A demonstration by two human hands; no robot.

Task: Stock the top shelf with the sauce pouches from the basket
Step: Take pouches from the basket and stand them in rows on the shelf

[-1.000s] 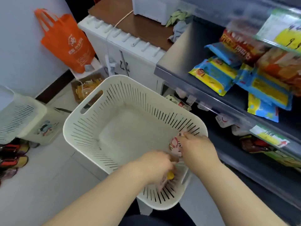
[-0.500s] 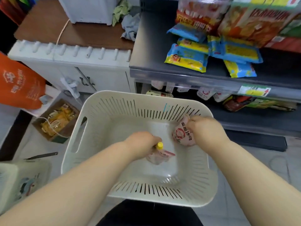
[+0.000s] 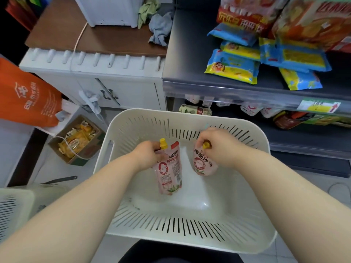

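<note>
A white slotted basket [image 3: 190, 230] sits low in front of me. My left hand [image 3: 146, 156] grips a pink sauce pouch [image 3: 170, 172] just below its yellow cap, and the pouch hangs upright over the basket floor. My right hand [image 3: 218, 147] pinches a second pink sauce pouch [image 3: 201, 165] at its yellow cap, by the basket's far wall. I see nothing else lying in the basket. A dark shelf [image 3: 190, 59] with blue and yellow packets [image 3: 231, 66] runs at upper right.
A lower shelf [image 3: 296, 137] holds pouches and dark packets. A white cabinet [image 3: 117, 92] stands to the left of the shelves. An orange bag [image 3: 28, 97], a cardboard box of yellow packets [image 3: 76, 141] and another white basket [image 3: 13, 209] are on the left.
Both hands have risen inside the basket, each lifting its pouch upright by the cap end. The view has tilted toward the shelves.
</note>
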